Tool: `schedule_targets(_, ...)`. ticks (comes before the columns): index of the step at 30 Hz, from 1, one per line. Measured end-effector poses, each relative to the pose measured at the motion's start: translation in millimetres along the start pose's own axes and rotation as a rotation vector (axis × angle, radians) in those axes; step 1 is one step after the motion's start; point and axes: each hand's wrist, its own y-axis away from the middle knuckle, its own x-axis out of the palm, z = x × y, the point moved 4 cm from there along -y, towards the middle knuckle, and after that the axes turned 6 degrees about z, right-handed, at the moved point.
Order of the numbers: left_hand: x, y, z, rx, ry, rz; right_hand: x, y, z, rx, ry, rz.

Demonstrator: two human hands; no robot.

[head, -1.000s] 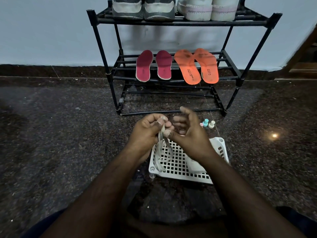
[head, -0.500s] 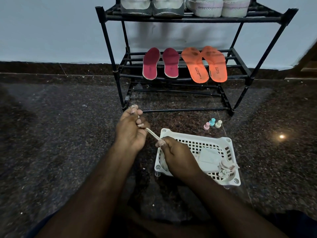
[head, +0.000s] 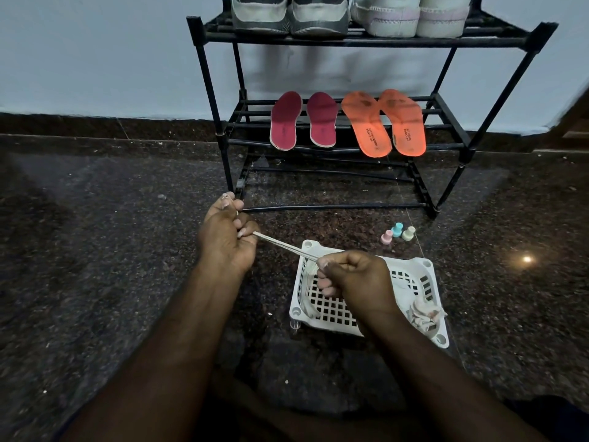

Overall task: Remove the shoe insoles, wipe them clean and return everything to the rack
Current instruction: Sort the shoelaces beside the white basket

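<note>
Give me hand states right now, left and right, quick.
Left hand: closed, gripping one end of the white shoelace.
Right hand: closed, pinching the same lace above the white basket; lace stretched taut between the hands.

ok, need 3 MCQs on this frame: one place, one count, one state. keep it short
1. Where do the four insoles lie?
A. middle shelf of the rack
B. in the basket
C. on the floor

2. How many small pastel pegs stand on the floor by the basket?
A. one
B. three
C. five

3. What are the two hands doing?
A. resting open on the floor
B. both holding a pale lace stretched between them
C. lifting a shoe

Answers: 1 A, two maroon and two orange insoles rest on the rack's middle bars. 2 B, pink, blue and cream ones stand together. 3 B, the left hand and right hand each grip the lace, taut between them.
</note>
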Motion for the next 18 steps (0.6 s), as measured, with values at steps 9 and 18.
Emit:
schedule_targets(9,12,13,5,-0.007,-0.13,0.085,-18,-6,16,-0.203,0.164,-0.099)
schedule_targets(18,32,36,39,-0.024,-0.758,0.424,-30,-8,44,-0.318,0.179,-0.076)
